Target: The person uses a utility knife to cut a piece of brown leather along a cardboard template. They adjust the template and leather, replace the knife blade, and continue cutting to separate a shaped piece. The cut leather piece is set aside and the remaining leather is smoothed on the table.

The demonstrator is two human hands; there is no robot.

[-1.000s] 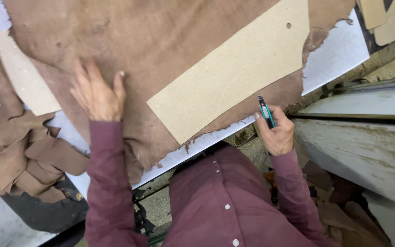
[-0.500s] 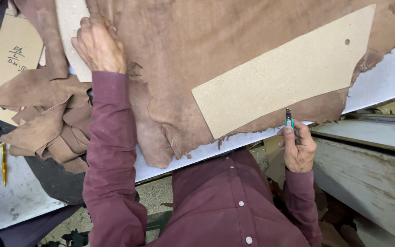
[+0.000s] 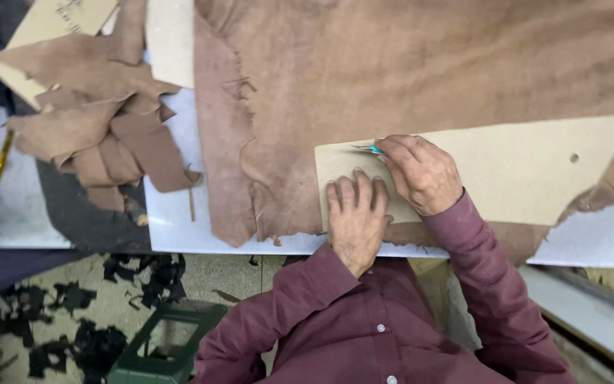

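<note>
A: Your left hand (image 3: 355, 220) lies flat, fingers (image 3: 359, 190) spread and released, pressing down on the near left end of the cardboard pattern (image 3: 506, 167). That weight pins the card against the leather hide (image 3: 392, 71) beneath it, so it likely cannot slide.

B: And my right?

A: Your right hand (image 3: 421, 174) is clenched around a thin teal-handled tool (image 3: 369, 148), its tip pointing toward 9 o'clock and resting along the pattern's upper edge near the left corner. Held that low, it can follow the card's edge closely. Whether it is a knife or a marker, I cannot tell.

B: Where does the pattern sit?

A: On top of the hide, running from your hands toward 3 o'clock, with 1 small hole near its far right end. The hide itself covers most of the white worktop (image 3: 172, 227), its ragged edge hanging close to the rim at 6 o'clock.

B: Anything else close by?

A: A heap of leather offcuts (image 3: 101, 128) at 10 o'clock, well apart from your hands, and a yellow-handled tool (image 3: 1, 158) further left.
</note>
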